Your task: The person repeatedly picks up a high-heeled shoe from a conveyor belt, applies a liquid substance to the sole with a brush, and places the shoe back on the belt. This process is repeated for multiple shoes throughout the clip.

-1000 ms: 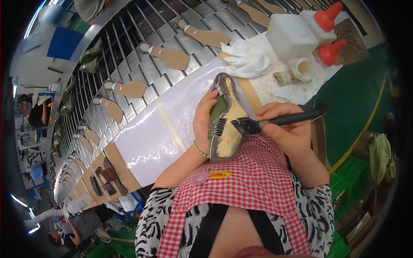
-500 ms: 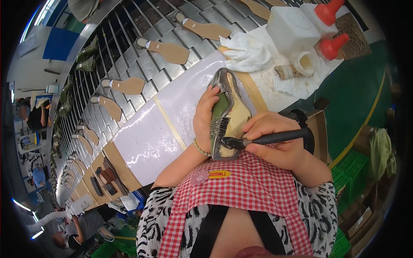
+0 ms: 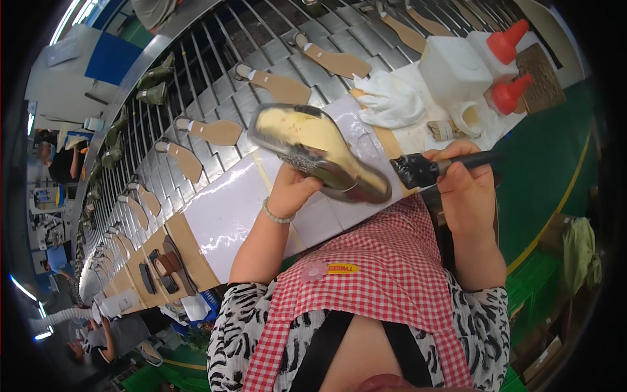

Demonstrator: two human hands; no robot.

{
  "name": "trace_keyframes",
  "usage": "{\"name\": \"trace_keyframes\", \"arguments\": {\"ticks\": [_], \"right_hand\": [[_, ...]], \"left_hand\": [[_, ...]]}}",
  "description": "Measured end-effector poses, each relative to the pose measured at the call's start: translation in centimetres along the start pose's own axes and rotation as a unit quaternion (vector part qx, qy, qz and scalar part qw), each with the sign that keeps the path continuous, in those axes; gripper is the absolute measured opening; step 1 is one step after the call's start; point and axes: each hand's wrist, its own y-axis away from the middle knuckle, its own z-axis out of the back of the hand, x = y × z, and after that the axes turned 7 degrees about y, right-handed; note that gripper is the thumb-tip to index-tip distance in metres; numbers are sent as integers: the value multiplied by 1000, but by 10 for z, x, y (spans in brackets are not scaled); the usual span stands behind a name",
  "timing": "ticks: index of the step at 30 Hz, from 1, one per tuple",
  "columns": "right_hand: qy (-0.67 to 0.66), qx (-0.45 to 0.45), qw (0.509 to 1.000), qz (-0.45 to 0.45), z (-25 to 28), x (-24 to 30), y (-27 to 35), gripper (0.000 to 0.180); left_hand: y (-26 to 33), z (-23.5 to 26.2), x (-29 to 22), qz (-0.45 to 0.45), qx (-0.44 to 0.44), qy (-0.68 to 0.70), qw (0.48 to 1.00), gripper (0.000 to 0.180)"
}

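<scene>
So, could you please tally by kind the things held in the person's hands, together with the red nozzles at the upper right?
Shoe, in the left hand: 1
Brush, in the right hand: 1
Red nozzles: 2
Total: 4

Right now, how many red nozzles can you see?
2. One red nozzle is at the picture's upper right; another red nozzle is just below it. More could be hidden.
</scene>
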Motion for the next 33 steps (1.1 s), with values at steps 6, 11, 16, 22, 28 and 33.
{"name": "trace_keyframes", "arguments": {"ticks": [6, 11, 16, 22, 28, 33], "right_hand": [[-95, 18, 991, -89, -3, -8, -10, 15], [133, 29, 991, 17, -23, -17, 6, 16], [296, 73, 933, 192, -20, -16, 8, 18], [206, 118, 969, 65, -15, -6, 15, 15], [274, 136, 942, 140, -2, -4, 2, 16], [224, 63, 972, 26, 42, 23, 3, 21]], "left_hand": [[2, 2, -4, 146, 164, 36, 975, 102], [5, -10, -3, 199, 216, 12, 956, 93], [4, -19, -6, 207, 220, 0, 953, 93], [6, -21, -5, 234, 227, 5, 945, 97], [0, -25, 0, 232, 223, -30, 946, 100], [12, -12, 9, 254, 183, 30, 949, 98]]}}
